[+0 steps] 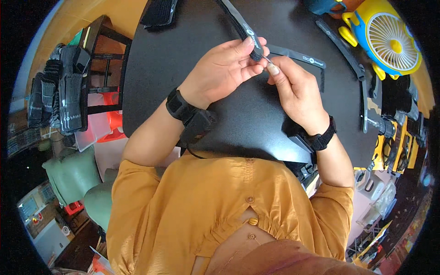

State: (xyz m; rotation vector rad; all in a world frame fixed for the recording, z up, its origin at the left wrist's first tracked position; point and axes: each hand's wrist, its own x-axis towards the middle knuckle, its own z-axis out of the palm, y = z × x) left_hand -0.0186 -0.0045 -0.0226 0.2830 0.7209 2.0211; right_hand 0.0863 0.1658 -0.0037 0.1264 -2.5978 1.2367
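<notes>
Over the dark table [160, 68], my left hand [220, 71] is closed round the end of a black strap [242, 25] with light printing, thumb on top. The strap runs up and away from my fingers. My right hand [298, 89] pinches a thin metal-looking piece [267, 59] at the strap's near end; its exact kind is too small to make out. Both hands meet there, fingertips almost touching. Just behind my right hand lies a bent black strap [298, 56] on the tabletop. Each wrist wears a black band with a small device.
A yellow and blue fan [393, 45] stands at the far right. Near it, more black straps [339, 48] lie along the table's right side. Bundled black straps [71, 98] rest at the left, on a dark wooden chair [107, 57]. A green padded seat [68, 176] is at lower left.
</notes>
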